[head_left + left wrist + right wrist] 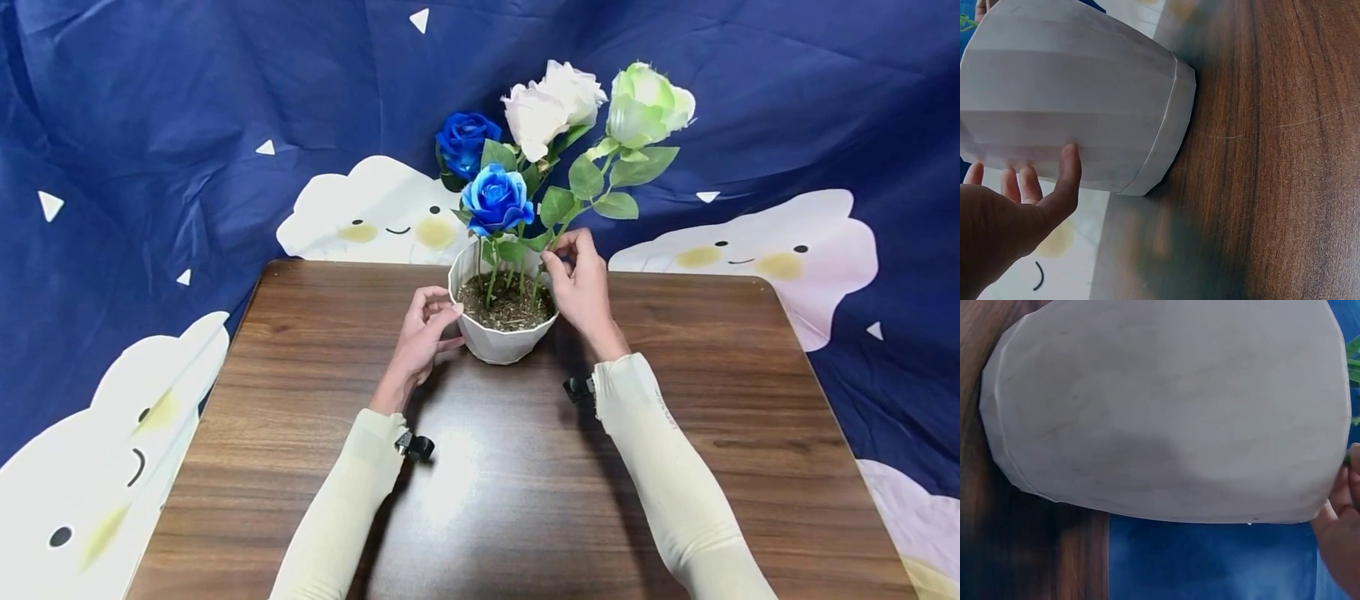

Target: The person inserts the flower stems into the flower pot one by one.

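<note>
A white faceted pot of soil stands near the table's far edge. Two blue roses and white blooms rise from it. A pale green rose leans out to the right on a leafy stem. My right hand pinches that stem low down, just above the pot's right rim. On the left, my left hand rests its fingertips against the pot's side, its thumb touching the wall in the left wrist view. The pot hides most of the right hand's work in the right wrist view.
The pot stands on a brown wooden table. Behind the table hangs a dark blue cloth printed with white smiling clouds and small triangles. Each wrist wears a small black device.
</note>
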